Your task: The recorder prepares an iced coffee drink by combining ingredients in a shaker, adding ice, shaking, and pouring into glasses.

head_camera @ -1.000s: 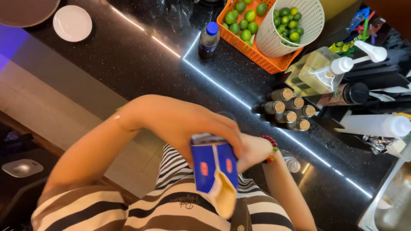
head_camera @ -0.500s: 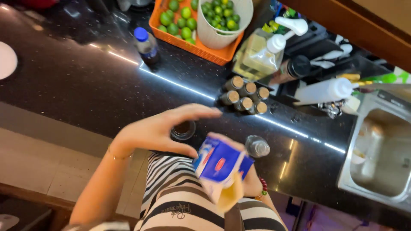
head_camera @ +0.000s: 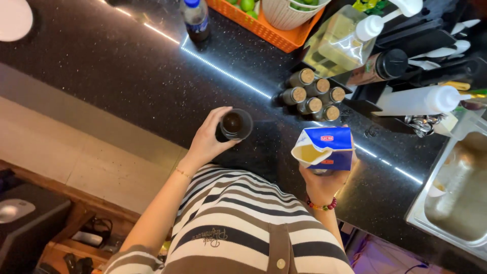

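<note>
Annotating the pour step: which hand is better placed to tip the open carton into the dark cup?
Probably right. The right hand already grips the blue carton, spout open and turned toward the dark cup, which the left hand holds on the counter.

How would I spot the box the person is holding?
Start at the black counter and find the steel sink at its right end. Just left of it, the right hand holds a carton, the only blue box, its top torn open.

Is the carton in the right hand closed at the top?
No, the blue carton in the right hand has its top torn open, showing pale liquid inside.
</note>
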